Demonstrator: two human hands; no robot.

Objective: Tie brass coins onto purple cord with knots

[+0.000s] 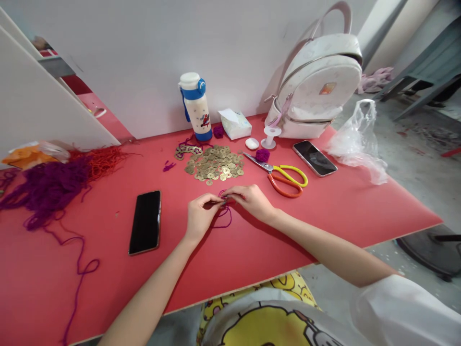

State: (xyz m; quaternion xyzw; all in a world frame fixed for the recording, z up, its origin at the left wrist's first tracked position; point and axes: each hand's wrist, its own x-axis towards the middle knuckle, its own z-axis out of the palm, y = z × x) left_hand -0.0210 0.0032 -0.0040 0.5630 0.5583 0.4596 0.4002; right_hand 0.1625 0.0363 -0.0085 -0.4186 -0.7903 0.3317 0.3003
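Observation:
My left hand (201,214) and my right hand (252,201) meet over the middle of the red table, fingertips pinched close together. Between them runs a thin purple cord (230,218), its loop hanging down onto the tabletop. A small dark piece seems to sit at the fingertips, too small to make out. Just beyond the hands lies a pile of brass coins (219,163) with holes in their centres. Several coins strung on purple cord (188,151) rest at the pile's left. Scissors (284,179) with yellow and red handles lie to the right.
A black phone (145,222) lies left of my hands, another phone (315,158) at right. Purple yarn (54,187) and red strands (103,161) spread at far left. Along the back stand a bottle (196,108), tissue pack (236,124), white spool (270,138) and backpack (317,86).

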